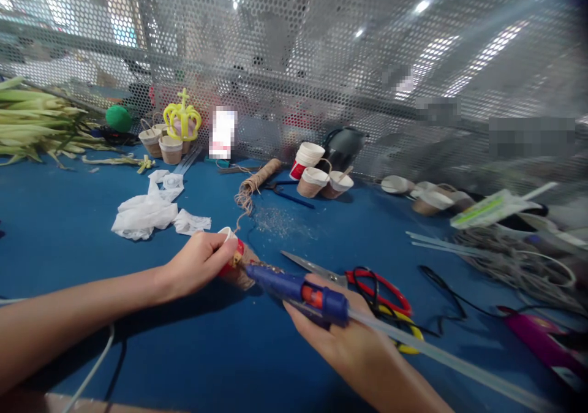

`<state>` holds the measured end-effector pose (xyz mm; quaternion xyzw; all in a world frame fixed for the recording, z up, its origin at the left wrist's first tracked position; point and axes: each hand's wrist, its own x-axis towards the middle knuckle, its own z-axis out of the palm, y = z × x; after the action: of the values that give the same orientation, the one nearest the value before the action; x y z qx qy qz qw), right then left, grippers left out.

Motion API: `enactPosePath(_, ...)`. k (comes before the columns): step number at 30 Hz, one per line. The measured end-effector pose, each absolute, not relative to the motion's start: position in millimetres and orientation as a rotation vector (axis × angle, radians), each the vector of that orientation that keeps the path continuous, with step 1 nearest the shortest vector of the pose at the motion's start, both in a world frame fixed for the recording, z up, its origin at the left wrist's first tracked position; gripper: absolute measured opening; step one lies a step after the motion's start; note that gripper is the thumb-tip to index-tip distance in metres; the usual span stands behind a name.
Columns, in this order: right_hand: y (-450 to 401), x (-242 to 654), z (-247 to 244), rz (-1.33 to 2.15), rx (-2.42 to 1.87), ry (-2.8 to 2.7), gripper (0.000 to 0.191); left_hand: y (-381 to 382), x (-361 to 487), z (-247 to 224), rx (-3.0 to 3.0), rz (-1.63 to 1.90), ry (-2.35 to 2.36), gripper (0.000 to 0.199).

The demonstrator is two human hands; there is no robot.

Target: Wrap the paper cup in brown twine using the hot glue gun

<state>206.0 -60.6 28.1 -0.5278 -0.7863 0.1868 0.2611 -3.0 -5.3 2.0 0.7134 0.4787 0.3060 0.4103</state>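
My left hand [197, 263] is closed around a small red and brown paper cup [245, 266], which lies tilted with its white rim to the upper left. Twine is wrapped over part of the cup, and a strand runs from it up to a twine roll [261, 176]. In my right hand [340, 333] is a blue hot glue gun [285, 284], its nozzle at the cup's side beside my left fingers. A long clear glue stick [441, 352] sticks out of the gun's back end.
Scissors [376, 287] with red and yellow handles lie behind my right hand. Crumpled white tissue [144, 215] is at the left. Farther back stand cups [313, 181], a yellow crown [182, 122] and a perforated metal screen [275, 51]. A cable [448, 290] and purple power strip [544, 342] lie right.
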Motion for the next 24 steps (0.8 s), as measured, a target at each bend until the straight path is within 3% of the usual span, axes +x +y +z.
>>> enactPosePath(16,-48.9,221.8,30.6,0.425,-1.433,-2.252,0.016,-6.0,-4.2,0.7,1.958,0.823,1.152,0.038)
enactPosePath(24,-59.2,213.2,30.7,0.449,-1.473,-2.154,0.009,-5.3,-2.2,3.8,1.878,0.803,1.195,0.041)
